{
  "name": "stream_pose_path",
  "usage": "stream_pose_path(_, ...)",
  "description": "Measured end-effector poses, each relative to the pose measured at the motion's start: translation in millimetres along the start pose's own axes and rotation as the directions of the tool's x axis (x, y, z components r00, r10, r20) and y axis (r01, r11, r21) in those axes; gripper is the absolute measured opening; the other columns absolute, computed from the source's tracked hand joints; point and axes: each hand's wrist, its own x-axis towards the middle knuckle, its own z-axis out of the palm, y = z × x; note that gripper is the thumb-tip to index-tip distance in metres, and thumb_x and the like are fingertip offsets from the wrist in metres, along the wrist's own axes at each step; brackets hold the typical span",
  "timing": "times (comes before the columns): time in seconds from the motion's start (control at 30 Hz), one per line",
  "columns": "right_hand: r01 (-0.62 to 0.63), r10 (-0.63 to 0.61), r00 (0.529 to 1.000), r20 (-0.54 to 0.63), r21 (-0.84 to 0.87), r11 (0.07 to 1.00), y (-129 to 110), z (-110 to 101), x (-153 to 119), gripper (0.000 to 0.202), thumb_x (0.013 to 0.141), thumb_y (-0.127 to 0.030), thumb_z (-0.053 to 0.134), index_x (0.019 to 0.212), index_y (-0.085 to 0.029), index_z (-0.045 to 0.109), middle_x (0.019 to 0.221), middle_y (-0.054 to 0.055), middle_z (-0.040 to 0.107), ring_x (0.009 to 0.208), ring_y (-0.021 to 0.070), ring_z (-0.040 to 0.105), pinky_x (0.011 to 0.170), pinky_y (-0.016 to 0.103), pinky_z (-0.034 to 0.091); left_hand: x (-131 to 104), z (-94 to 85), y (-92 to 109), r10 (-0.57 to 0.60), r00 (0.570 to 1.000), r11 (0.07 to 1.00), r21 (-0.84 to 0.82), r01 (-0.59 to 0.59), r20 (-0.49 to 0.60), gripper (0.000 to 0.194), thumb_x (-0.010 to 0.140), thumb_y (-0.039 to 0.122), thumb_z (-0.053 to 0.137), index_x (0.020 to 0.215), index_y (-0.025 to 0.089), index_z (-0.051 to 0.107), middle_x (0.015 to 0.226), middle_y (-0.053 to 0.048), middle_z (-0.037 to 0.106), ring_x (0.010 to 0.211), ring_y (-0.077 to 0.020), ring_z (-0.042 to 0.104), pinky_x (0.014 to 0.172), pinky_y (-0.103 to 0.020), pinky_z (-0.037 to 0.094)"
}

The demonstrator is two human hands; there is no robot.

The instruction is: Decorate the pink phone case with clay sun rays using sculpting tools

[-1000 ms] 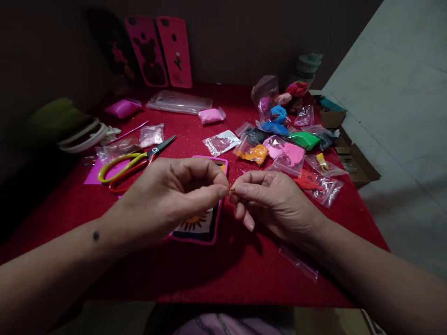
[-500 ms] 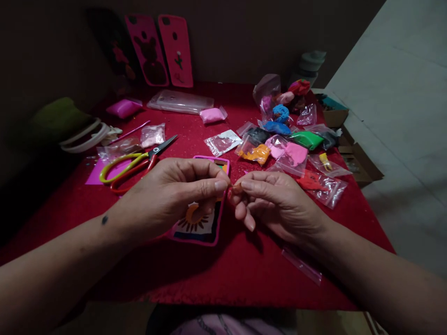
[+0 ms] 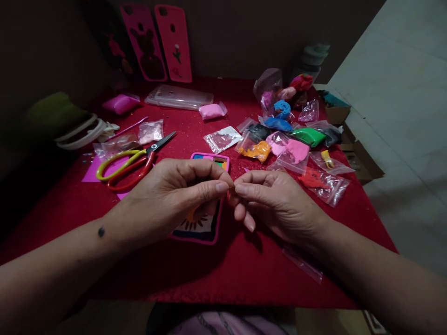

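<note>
My left hand (image 3: 178,197) is closed in a pinch, its thumb and forefinger tips meeting those of my right hand (image 3: 279,200). The right hand pinches too, with its lower fingers loosely curled. Whatever sits between the fingertips is too small and covered to make out. Beneath my left hand lies a pink-rimmed phone case (image 3: 213,232) decorated with coloured clay, including an orange shape with dark rays; the hand hides its middle. Scissors (image 3: 131,167) with yellow and red handles rest beside my left wrist, blades open.
Bags of coloured clay, among them orange (image 3: 256,151), green (image 3: 309,136) and red (image 3: 316,179), crowd the right side of the red table (image 3: 244,284). Decorated phone cases (image 3: 176,44) lean on the back wall. A clear case stack (image 3: 178,97) lies behind. A bottle (image 3: 312,60) stands at back right.
Both hands' fingertips have drawn closer together, and the small orange-brown bit glimpsed at the right fingertips is now hidden. The view has shifted slightly; the objects on the table stay put.
</note>
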Motion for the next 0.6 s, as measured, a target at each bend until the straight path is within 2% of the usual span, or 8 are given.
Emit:
stream_pose_path(0.17, 0.014, -0.014, 1.000, -0.021, -0.014, 1.000, -0.8, 0.8, -1.7, 0.016, 0.082, -0.029, 0.066, 0.076, -0.015, 0.062, 0.065, 0.000, 0.063, 0.046, 0.0070, 0.053, 0.040, 0.017, 0.039, -1.2, -0.6, -1.8, 0.037, 0.999, 0.998, 0.053, -0.036, -0.007, 0.012, 0.083, 0.031, 0.062, 0.084, 0.021, 0.069, 0.068, 0.001, 0.067, 0.054, -0.0075, 0.059, 0.049, -0.012, 0.045)
stream_pose_path(0.3, 0.020, -0.021, 0.999, -0.030, -0.018, 1.000, -1.4, 2.8, -3.5, 0.016, 0.081, -0.028, 0.066, 0.073, -0.015, 0.061, 0.065, 0.000, 0.063, 0.046, 0.0072, 0.052, 0.040, 0.017, 0.039, 0.3, 0.1, -1.3, 0.079, 0.996, 0.994, 0.084, -0.076, -0.034, 0.009, 0.084, 0.025, 0.062, 0.087, 0.023, 0.070, 0.073, 0.002, 0.070, 0.059, -0.0077, 0.062, 0.053, -0.011, 0.047)
stream_pose_path(0.5, 0.010, -0.012, 0.999, -0.036, -0.035, 0.999, -2.3, 4.5, -4.3, 0.017, 0.081, -0.030, 0.066, 0.074, -0.016, 0.060, 0.062, 0.000, 0.063, 0.045, 0.0067, 0.052, 0.042, 0.017, 0.038, -2.0, 7.7, 5.0, 0.144, 0.989, 0.989, -0.043, -0.145, -0.012, 0.007, 0.077, 0.013, 0.065, 0.080, 0.018, 0.068, 0.069, 0.003, 0.072, 0.063, -0.0084, 0.065, 0.056, -0.010, 0.048)
stream_pose_path(0.6, -0.005, 0.002, 0.999, -0.043, -0.068, 0.998, -1.4, 5.3, -3.9, 0.016, 0.081, -0.029, 0.065, 0.074, -0.016, 0.060, 0.059, 0.000, 0.062, 0.043, 0.0072, 0.052, 0.042, 0.018, 0.039, -2.3, 9.9, 2.6, 0.184, 0.983, 0.981, 0.072, -0.182, -0.027, 0.004, 0.078, 0.021, 0.065, 0.078, 0.017, 0.065, 0.067, 0.001, 0.070, 0.061, -0.0110, 0.064, 0.054, -0.014, 0.048)
